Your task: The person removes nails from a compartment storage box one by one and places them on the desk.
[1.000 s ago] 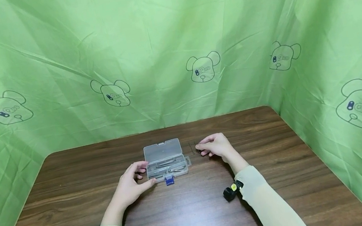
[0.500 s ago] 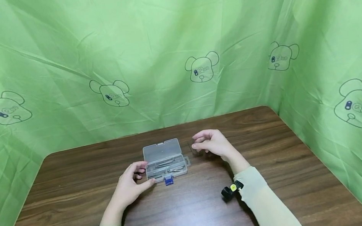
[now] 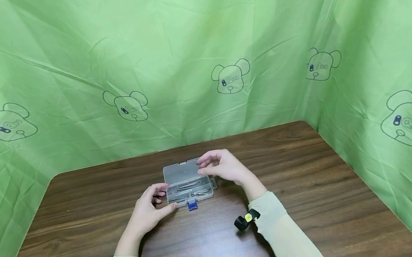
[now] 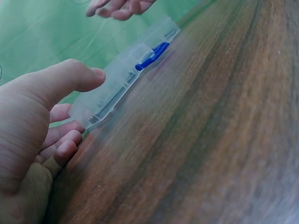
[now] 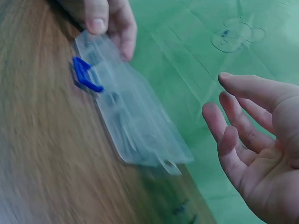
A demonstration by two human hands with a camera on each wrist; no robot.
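Far left, an animal print (image 3: 1, 125) bears hard-to-read lettering. The left hand (image 3: 144, 211) pinches the left end of an open clear box (image 3: 204, 197) on the counter (image 3: 198, 243); the right hand (image 3: 224, 166), fingers loosely apart, hovers over the lid's (image 3: 180, 172) right side.

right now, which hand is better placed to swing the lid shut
Right hand, probably: it looks empty and hovers by the open lid, while the left hand grips the box.
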